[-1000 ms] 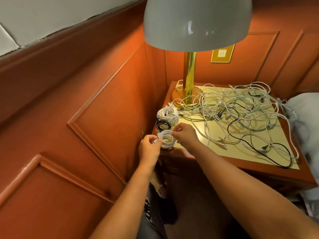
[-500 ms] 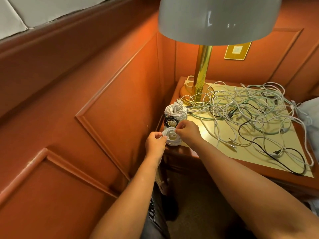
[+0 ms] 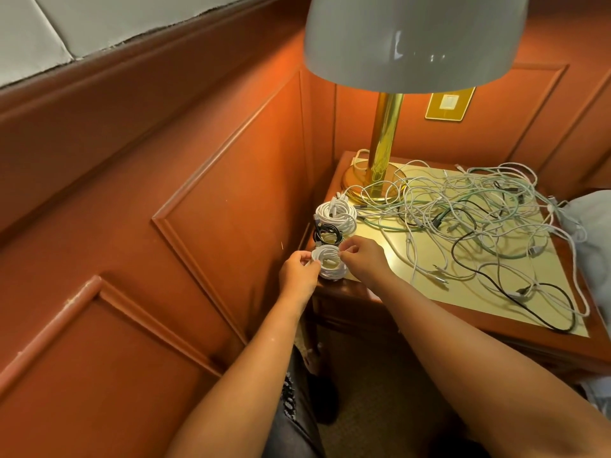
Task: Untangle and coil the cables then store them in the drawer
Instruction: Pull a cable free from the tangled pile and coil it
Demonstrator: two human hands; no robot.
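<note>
1. At the near left corner of the nightstand (image 3: 390, 294), both hands work one small white coil (image 3: 329, 264): left hand (image 3: 299, 271) pinches its left rim, right hand (image 3: 362, 259) pinches the top right edge. Coil sits on the corner, close to the edge.
2. Step in hand looks like finishing this coil. Advice: tuck the loose end under a loop, keep the left pinch firm so the loops don't spring, don't let it slip off the edge.
3. Just behind, along the left edge: a black coil (image 3: 327, 234), then a bigger white coil (image 3: 335, 214), touching in a row.
4. Further back, middle to right edge: big tangle of loose cables (image 3: 479, 219), white, green, black, mostly unsorted.
5. Back left corner: brass lamp (image 3: 385, 143), some strands over its base.
6. Drawer not clearly visible; nothing stored yet, I judge.
</note>
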